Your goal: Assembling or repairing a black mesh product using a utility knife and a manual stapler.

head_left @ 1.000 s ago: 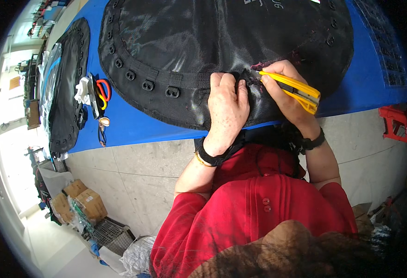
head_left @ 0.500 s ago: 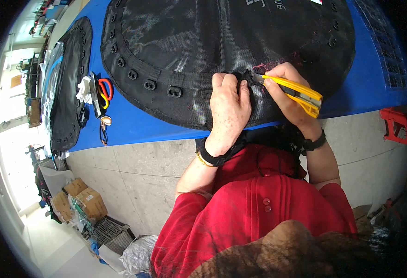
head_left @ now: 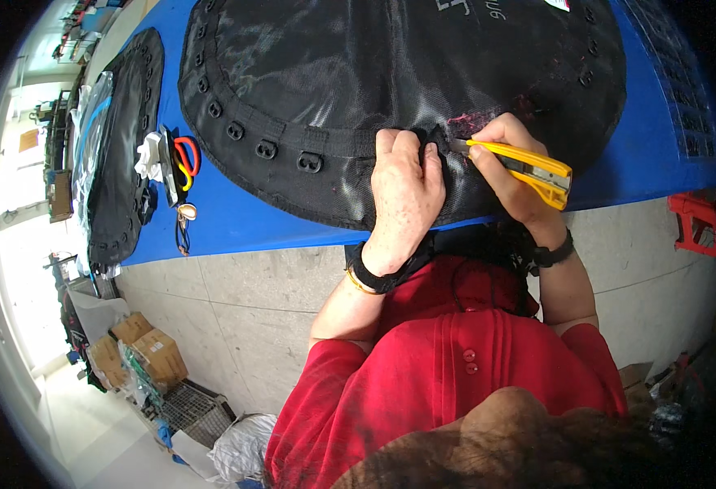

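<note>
A blue tabletop (head_left: 236, 224) fills the upper part of the view, its near edge curving above a pale stone-tiled floor (head_left: 236, 326). On it lies a large round black mesh mat (head_left: 358, 73) with a webbing border carrying a row of slotted loops. The left hand (head_left: 407, 191) presses flat on the mat's near edge, fingers bent over the webbing, its grip closed on the fabric. The right hand (head_left: 517, 171) sits just beside it, its grip wrapped around a yellow utility knife (head_left: 525, 161), the blade end pointing left and touching the border between the two hands, where pink marks show on the mesh. Both wrists wear black bands.

Further left on the tabletop, well apart from the hands, lie scissors with red and yellow handles (head_left: 180, 163) and a bit of white cloth (head_left: 148, 159). A second black mat (head_left: 121, 147) rests at the far left end.

On the floor at lower left stand cardboard boxes (head_left: 142, 350) and a wire basket (head_left: 187, 407). A red stool (head_left: 692, 222) shows at the right rim. The person's red shirt fills the lower middle.
</note>
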A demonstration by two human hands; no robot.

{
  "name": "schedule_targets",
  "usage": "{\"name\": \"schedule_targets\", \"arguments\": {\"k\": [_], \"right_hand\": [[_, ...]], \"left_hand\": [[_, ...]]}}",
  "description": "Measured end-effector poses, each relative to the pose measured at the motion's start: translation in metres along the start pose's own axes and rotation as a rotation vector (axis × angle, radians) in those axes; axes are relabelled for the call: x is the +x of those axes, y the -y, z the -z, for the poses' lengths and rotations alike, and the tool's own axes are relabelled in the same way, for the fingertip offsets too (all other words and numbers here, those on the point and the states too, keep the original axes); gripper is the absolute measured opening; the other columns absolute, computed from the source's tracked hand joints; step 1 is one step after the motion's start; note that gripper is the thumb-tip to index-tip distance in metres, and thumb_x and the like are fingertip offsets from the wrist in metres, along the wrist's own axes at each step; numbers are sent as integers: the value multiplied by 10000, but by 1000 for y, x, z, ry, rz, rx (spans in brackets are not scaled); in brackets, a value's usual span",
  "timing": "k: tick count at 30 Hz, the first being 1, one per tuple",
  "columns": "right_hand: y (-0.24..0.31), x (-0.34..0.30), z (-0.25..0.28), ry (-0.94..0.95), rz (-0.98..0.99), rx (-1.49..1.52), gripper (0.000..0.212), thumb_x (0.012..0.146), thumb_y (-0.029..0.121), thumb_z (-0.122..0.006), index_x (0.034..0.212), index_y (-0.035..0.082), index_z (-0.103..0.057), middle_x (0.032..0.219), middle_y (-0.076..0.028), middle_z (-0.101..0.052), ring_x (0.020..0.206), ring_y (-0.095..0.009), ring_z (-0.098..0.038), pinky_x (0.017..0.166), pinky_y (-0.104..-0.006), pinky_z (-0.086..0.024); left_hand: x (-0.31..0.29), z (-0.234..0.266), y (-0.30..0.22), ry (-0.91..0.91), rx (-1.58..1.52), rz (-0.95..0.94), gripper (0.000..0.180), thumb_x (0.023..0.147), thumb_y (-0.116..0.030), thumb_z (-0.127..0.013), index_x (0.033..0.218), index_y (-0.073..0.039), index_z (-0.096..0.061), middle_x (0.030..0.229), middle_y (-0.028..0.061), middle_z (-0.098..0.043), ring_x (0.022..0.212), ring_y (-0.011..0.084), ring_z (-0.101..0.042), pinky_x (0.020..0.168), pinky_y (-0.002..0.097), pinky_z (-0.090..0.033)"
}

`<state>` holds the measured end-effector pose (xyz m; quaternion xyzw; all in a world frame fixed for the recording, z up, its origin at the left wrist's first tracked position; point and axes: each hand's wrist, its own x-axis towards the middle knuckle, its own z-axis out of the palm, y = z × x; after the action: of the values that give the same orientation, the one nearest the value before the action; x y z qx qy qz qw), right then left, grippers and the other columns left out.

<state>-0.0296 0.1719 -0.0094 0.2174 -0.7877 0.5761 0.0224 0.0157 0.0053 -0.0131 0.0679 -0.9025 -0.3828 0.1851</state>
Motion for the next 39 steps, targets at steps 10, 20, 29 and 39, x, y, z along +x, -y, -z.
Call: {"name": "schedule_targets", "arguments": {"k": [10,20,29,39], "right_hand": [[2,2,0,-3,-18,-23,97,897,75,-659,866,48,-572,788,-43,-622,734,-122,-626,689,-279,-497],[-1,-1,-6,-69,-136,123,65,940,90,-657,956,41,-619,856,-42,-619,791,-113,-603,729,-275,-495],[2,4,-10,-127,-56,-3,132,956,150,-677,1036,52,-640,943,-40,-671,833,-108,-626,748,-271,-518],[-2,5,-9,-88,16,-28,117,956,125,-668,1040,51,-636,935,-30,-665,790,-96,-615,708,-256,-507]], "left_hand": [[0,0,1,13,-24,5,164,891,-88,-676,841,17,-560,855,208,-541,734,397,-565,652,469,-469],[0,1,2,10,-36,-4,161,890,-77,-672,831,9,-549,856,203,-536,727,394,-564,637,467,-466],[0,1,0,14,-38,5,150,893,-80,-669,850,15,-561,880,213,-550,774,406,-579,679,467,-482],[-1,1,-1,15,-35,17,148,896,-85,-666,857,18,-567,890,218,-556,794,413,-582,697,467,-487]]}}
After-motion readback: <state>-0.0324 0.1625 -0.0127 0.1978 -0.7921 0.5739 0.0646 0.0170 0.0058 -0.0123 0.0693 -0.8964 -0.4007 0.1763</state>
